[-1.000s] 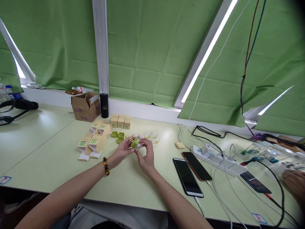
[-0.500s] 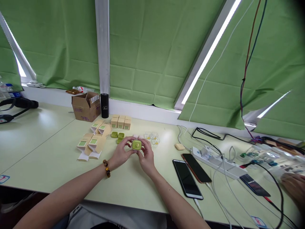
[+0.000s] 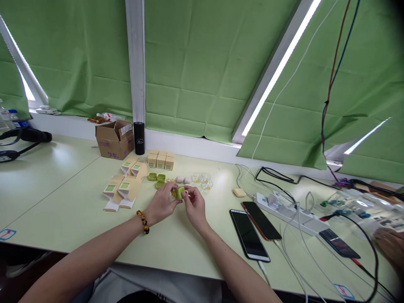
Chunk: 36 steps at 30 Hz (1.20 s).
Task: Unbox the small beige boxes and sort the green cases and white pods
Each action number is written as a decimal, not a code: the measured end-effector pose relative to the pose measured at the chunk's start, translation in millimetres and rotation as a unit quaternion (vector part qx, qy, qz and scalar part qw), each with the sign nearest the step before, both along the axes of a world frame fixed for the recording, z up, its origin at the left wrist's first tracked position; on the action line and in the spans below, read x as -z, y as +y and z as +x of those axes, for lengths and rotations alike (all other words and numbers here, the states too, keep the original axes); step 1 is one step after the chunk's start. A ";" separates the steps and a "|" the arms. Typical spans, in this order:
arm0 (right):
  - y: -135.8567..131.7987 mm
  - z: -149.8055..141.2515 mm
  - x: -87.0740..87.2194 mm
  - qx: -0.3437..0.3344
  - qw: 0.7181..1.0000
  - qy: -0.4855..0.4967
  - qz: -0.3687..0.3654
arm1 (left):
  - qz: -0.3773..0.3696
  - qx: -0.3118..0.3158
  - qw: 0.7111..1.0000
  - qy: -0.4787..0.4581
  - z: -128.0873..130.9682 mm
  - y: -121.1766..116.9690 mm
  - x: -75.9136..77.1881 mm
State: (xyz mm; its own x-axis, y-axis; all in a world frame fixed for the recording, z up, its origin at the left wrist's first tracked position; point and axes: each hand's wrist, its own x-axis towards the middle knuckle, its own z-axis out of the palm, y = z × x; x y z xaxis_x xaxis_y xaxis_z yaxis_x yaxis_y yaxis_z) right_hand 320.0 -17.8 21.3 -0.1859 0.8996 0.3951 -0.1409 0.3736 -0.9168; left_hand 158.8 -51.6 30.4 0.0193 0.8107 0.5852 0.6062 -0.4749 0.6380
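A small clear container with a green lid and a cream loop is held between both hands above the table. My left hand has its fingers closed round the clear part. My right hand pinches at the lid side, by the cream loop. Just beyond the hands lie several green square caps, small cream loops, pinkish pieces and several clear cups with yellow marks.
Flat kraft cartons lie to the left, with small closed boxes behind. A cardboard box and black cylinder stand farther back. Phones, cables and a power strip occupy the right. Another person's hand is at far right.
The container has turned in my hands: its lid faced me half a second ago, and now the lid and loop point right. The pinkish pieces have come into fuller view.
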 end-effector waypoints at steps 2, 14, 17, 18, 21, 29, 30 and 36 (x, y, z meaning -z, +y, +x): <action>2.7 0.1 2.7 0.008 1.000 0.015 -0.016 | 0.005 -0.015 1.000 0.024 0.7 -0.3 0.0; 15.6 8.0 -5.4 -0.036 0.976 0.164 -0.139 | -0.055 -0.075 0.995 -0.030 -7.3 7.0 -2.4; 18.7 12.3 -5.6 -0.053 0.965 0.191 -0.175 | -0.058 -0.077 0.992 -0.084 -7.9 9.6 -2.0; 20.1 13.9 -5.6 -0.049 0.962 0.192 -0.188 | -0.055 -0.075 0.991 -0.101 -8.0 10.4 -1.9; 24.4 18.0 -6.3 -0.039 0.960 0.170 -0.220 | -0.043 -0.057 0.985 -0.159 -7.9 12.8 -1.7; 30.5 15.9 -3.2 -0.054 0.960 0.103 -0.253 | -0.016 0.089 0.930 -0.357 -6.0 17.2 -4.7; 30.5 15.2 -2.3 -0.053 0.960 0.105 -0.252 | -0.024 0.101 0.919 -0.380 -6.2 17.7 -5.9; 27.7 14.1 -2.5 -0.058 0.960 0.111 -0.251 | -0.130 0.217 0.802 -0.542 -8.7 19.6 -14.0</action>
State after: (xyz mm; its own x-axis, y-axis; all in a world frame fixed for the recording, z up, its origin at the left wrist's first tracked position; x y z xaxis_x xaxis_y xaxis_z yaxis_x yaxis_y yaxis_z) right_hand 334.1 9.9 23.8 -0.2572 0.9654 -0.0418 -0.3679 -0.1379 -0.9196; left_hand 150.1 -32.0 44.3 -0.0742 0.9624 0.2615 -0.5572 -0.2575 0.7895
